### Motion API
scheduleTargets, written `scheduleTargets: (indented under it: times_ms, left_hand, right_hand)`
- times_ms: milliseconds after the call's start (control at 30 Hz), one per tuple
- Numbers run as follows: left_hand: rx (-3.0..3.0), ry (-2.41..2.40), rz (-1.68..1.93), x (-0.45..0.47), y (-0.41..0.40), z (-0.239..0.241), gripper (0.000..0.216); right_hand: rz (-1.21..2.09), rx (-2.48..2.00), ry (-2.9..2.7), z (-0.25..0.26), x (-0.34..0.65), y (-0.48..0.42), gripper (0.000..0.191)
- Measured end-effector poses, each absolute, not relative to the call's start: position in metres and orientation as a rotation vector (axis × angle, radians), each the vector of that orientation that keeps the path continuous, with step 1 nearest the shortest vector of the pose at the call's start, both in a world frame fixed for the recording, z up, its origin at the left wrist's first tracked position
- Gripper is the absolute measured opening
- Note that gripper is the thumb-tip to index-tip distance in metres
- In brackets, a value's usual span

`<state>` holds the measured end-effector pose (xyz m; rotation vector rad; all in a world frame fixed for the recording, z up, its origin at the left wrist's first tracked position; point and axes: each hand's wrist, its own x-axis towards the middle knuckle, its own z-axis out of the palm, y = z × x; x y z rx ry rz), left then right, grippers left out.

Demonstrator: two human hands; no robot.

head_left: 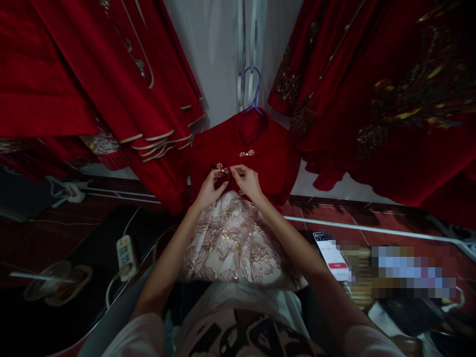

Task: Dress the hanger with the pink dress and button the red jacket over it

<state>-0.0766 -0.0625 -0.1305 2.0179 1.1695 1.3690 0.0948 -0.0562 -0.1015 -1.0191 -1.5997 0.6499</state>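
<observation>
A red garment top (275,148) with a stand collar hangs from a purple hanger (257,89), with a pale pink and gold floral brocade skirt (230,238) below it. A beaded fastener (246,153) sits near the collar. Another beaded ornament (220,166) lies at the fingertips of my left hand (211,187), whose fingers curl at it while the thumb stands lower. My right hand (247,181) is closed in a pinch just right of that ornament, against the red cloth. Whatever lies between its fingertips is too small to make out.
Red embroidered garments (67,74) hang at left, and more red garments (372,124) at right. A power strip (127,257) and a plastic cup (48,280) rest on a black surface at left. A lit phone (332,258) lies at right, beside a blurred patch.
</observation>
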Motion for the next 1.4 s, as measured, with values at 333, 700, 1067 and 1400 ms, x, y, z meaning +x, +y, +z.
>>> scheduleTargets:
  times_ms: [333, 700, 1067, 1400]
  left_hand:
    - [2.155, 1.548, 1.402, -0.082, -0.092, -0.181, 0.042]
    - [2.102, 1.565, 1.786, -0.049, -0.112, -0.136, 0.016]
    - [2.495, 1.488, 1.013, -0.012, -0.144, -0.161, 0.027]
    - [2.253, 1.342, 1.25, -0.013, -0.139, -0.171, 0.016]
  right_hand:
    - [0.677, -1.191, -1.831, -0.128, 0.145, -0.093, 0.021]
    - [0.75, -1.158, -1.859, -0.137, 0.152, -0.087, 0.023]
    - [1.062, -1.136, -1.592, -0.093, 0.197, -0.094, 0.022]
    - [1.133, -1.041, -1.574, -0.134, 0.138, -0.092, 0.037]
